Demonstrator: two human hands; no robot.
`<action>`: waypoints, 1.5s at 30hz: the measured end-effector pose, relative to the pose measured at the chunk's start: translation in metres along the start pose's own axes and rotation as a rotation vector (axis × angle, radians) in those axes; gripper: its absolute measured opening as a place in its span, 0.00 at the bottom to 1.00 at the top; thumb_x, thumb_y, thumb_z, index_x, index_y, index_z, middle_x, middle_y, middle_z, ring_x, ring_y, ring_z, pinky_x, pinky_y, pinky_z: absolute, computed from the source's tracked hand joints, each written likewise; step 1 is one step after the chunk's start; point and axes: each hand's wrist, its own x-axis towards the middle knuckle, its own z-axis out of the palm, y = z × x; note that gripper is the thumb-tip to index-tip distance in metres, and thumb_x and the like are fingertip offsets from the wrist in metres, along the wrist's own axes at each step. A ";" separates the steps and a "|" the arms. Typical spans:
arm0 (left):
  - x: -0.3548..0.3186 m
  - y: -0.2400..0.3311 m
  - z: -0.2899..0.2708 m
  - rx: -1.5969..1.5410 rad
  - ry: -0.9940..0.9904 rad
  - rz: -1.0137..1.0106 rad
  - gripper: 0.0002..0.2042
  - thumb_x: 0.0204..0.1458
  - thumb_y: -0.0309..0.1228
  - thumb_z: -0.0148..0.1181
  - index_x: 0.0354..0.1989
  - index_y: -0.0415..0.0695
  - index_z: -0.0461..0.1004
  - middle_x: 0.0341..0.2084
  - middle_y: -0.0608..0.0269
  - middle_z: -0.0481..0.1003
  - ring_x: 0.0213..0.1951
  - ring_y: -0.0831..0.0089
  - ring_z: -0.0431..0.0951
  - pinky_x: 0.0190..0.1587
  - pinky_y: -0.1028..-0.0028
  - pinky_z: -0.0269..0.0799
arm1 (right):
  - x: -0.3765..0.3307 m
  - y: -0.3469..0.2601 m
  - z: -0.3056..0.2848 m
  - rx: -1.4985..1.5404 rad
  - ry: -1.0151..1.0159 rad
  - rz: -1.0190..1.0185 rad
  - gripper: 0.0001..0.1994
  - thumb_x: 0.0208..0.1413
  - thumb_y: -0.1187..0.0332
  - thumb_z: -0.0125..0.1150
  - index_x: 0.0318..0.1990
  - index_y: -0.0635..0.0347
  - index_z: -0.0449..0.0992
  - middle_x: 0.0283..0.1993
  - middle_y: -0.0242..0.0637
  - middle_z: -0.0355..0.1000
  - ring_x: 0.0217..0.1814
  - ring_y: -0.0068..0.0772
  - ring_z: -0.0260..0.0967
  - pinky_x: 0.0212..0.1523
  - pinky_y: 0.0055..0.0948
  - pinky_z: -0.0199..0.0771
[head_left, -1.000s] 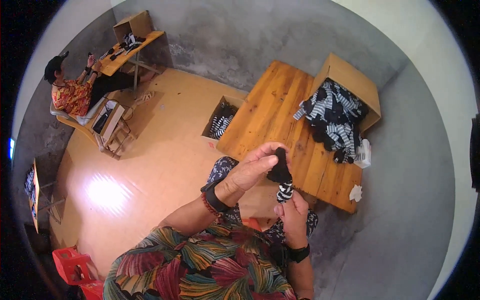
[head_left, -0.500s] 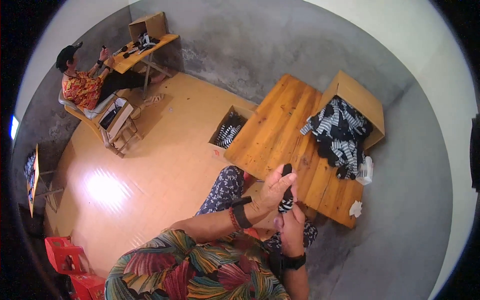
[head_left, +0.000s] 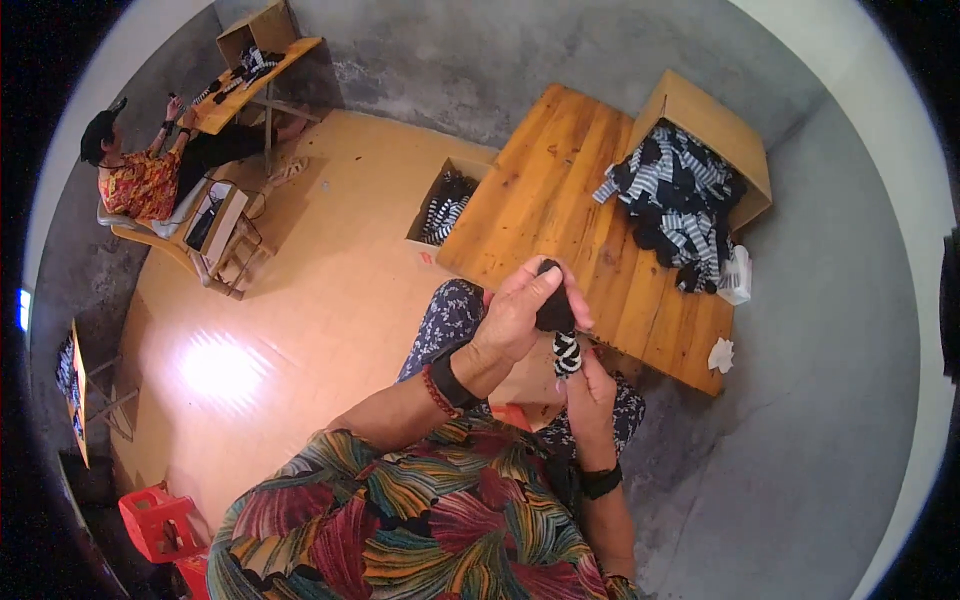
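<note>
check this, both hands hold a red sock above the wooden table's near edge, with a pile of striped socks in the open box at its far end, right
Not quite: the sock held by the left hand and right hand is black with white stripes, not red, as the head view shows. The table, box and pile are as you say.

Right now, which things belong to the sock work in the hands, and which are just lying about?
In the job:
left hand
right hand
black and white sock, held by both
sock pile on wooden table
floor box of socks

Lying about:
crumpled tissue
red crate
</note>
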 end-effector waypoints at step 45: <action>-0.012 -0.007 0.027 0.073 0.004 0.074 0.07 0.54 0.31 0.46 0.37 0.42 0.61 0.14 0.68 0.63 0.16 0.81 0.61 0.20 0.82 0.59 | -0.002 -0.027 0.011 0.632 -0.209 0.341 0.10 0.58 0.63 0.44 0.30 0.58 0.65 0.15 0.22 0.51 0.15 0.14 0.46 0.16 0.17 0.46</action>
